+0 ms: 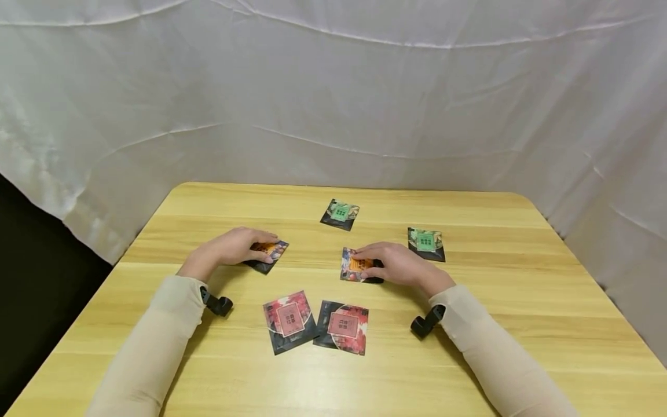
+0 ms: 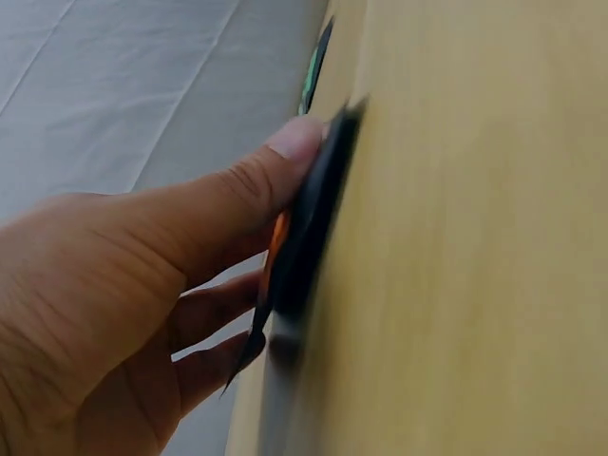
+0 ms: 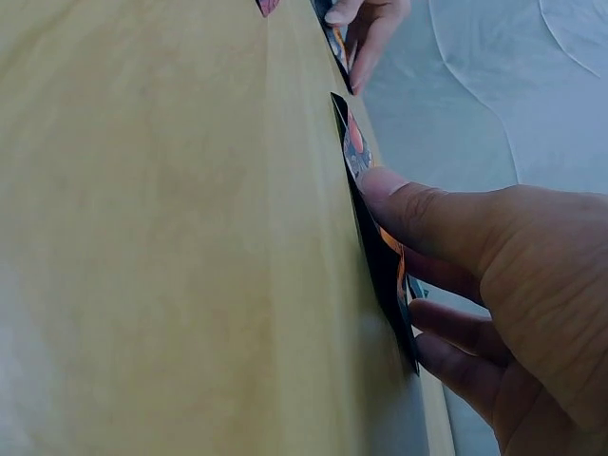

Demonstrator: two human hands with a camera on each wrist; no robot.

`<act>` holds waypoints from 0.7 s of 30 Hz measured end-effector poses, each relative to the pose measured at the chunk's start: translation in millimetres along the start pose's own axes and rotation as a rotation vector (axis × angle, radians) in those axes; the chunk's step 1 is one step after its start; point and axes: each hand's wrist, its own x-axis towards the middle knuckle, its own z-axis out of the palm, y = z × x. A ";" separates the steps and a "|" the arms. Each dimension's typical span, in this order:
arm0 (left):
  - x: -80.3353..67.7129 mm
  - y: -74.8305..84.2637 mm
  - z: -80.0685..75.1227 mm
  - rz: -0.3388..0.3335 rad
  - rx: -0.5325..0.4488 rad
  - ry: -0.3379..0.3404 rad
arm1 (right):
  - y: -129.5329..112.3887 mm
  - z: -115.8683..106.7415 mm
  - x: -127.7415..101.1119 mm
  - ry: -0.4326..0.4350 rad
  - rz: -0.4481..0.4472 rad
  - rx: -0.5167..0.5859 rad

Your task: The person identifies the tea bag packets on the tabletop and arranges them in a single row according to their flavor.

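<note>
Left packet (image 1: 279, 251) in left hand (image 1: 234, 246): orange centre, multicolour print, black part. Right packet (image 1: 346, 269) in right hand (image 1: 400, 264): orange centre, purplish mottled print, black at the palm side. Two red packets, nearer the body than both hands, first (image 1: 290, 319) and second (image 1: 342, 326): pink centre, dark lettering, blotchy red, black area. Far green packet (image 1: 340, 214), beyond and between hands; near green packet (image 1: 426, 242), just past right hand: green centre, dark lettering, black edge. Table (image 1: 312, 385) under hands: yellow, streaky woodgrain. Curtain (image 1: 333, 104) beyond hands: pale grey.
</note>
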 end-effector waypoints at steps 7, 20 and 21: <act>-15.6 -8.4 -0.1 -0.061 0.049 0.105 | -0.7 -1.5 1.1 0.004 -0.003 0.005; -36.5 -7.4 -8.3 -0.076 -0.048 -0.042 | -0.1 -3.9 -4.2 -0.007 0.017 0.023; -37.8 -7.8 -8.3 -0.080 -0.053 -0.040 | -0.1 -4.5 -4.8 -0.006 0.019 0.023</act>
